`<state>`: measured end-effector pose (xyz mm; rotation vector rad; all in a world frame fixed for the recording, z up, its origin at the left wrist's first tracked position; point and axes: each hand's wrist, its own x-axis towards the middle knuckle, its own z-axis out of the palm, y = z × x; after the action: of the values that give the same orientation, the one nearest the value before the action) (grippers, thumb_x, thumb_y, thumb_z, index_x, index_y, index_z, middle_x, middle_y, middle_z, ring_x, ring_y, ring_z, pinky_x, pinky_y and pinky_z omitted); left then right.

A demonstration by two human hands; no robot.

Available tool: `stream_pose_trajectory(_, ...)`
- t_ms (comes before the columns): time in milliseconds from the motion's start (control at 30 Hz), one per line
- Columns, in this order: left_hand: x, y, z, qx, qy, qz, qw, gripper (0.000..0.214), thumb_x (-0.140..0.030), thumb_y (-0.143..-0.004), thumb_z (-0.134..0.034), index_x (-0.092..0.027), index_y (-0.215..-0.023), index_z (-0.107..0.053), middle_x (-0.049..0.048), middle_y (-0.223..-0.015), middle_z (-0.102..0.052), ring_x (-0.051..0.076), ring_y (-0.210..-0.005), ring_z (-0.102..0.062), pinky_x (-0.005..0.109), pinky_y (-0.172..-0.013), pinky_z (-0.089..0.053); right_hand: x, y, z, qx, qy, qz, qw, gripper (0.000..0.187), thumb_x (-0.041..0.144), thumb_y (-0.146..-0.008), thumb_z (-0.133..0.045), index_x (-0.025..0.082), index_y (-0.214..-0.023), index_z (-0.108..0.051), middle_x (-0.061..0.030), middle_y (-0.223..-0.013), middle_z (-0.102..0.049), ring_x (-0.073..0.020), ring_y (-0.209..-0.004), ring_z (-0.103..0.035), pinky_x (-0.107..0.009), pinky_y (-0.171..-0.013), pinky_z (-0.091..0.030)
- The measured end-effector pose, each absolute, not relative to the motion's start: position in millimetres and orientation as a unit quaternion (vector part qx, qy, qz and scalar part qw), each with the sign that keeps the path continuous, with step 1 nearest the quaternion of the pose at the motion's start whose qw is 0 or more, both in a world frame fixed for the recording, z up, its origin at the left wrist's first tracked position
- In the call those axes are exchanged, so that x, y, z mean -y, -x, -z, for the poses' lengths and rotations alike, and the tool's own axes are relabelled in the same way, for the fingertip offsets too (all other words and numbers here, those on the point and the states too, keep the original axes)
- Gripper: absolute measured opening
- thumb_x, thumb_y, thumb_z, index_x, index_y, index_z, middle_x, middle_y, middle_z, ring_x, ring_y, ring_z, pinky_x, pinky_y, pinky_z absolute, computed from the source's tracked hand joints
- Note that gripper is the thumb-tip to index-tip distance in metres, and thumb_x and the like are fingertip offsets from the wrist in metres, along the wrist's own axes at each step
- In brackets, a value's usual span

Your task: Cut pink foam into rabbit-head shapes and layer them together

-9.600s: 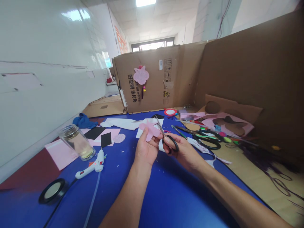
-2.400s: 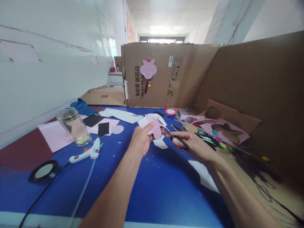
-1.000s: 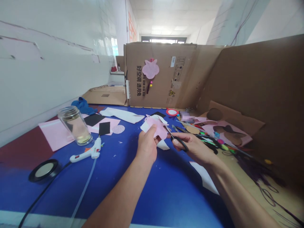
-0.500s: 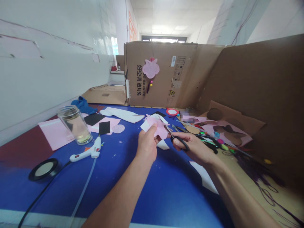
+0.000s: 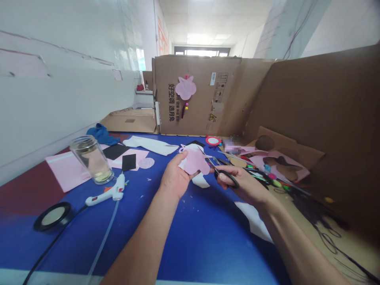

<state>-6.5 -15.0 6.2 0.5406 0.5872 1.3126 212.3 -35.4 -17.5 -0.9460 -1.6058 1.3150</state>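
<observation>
Since the blades are right up at the edge, I'd focus on the feeding side of this cut. The left hand (image 5: 175,178) pinches the pink flower-shaped piece (image 5: 194,160) by its left side, thumb on top and fingers tucked under, with the piece up in front of the person over the blue table (image 5: 190,237). The right hand (image 5: 237,182) is closed round the black handles of the scissors (image 5: 216,170), tips angled away along the right edge of the pink. Can't tell if the blades are parted or closed there, too small. There's white material (image 5: 182,163) showing behind the pink; no idea if it's pinched too or just lying underneath.

Looks like edge trimming to me. Imo keep the scissors fairly still and turn the piece into them, short snips on the lobes, stopping at each notch so you don't nick the next curve. Grip close to the cut so the floppy edge doesn't fold, but keep those left fingertips out of the blade line. And mind the white scrap (image 5: 201,181) just below, easy to snag.
</observation>
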Motion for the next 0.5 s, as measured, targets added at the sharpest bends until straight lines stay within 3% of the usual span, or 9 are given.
stream_pose_trajectory(233, 1.7, 24.1, 1.8, -0.342, -0.362, -0.526, 0.690, 0.041, -0.031, -0.065, -0.092, -0.015, -0.099, -0.076, 0.0100, -0.092, -0.078, 0.019, -0.072, -0.070, 0.030, -0.062, -0.055, 37.0, -212.9, 14.5, 0.672, 0.364, -0.521, 0.381, 0.040, 0.057, -0.089, -0.078, 0.017, -0.090, -0.075, 0.0012, -0.069, -0.053, -0.0145, -0.067, -0.041, -0.029, -0.065, -0.030)
stream_pose_trajectory(500, 5.0, 18.1, 3.1, -0.367, -0.385, -0.510, 0.676, 0.041, -0.034, -0.062, -0.095, -0.013, -0.094, -0.081, 0.0115, -0.089, -0.079, 0.020, -0.071, -0.070, 0.031, -0.066, -0.054, 38.8, -211.4, 9.9, 0.689, 0.364, -0.514, 0.359, 0.042, 0.059, -0.089, -0.075, 0.018, -0.085, -0.072, 0.0019, -0.069, -0.051, -0.0140, -0.067, -0.040, -0.028, -0.065, -0.031)
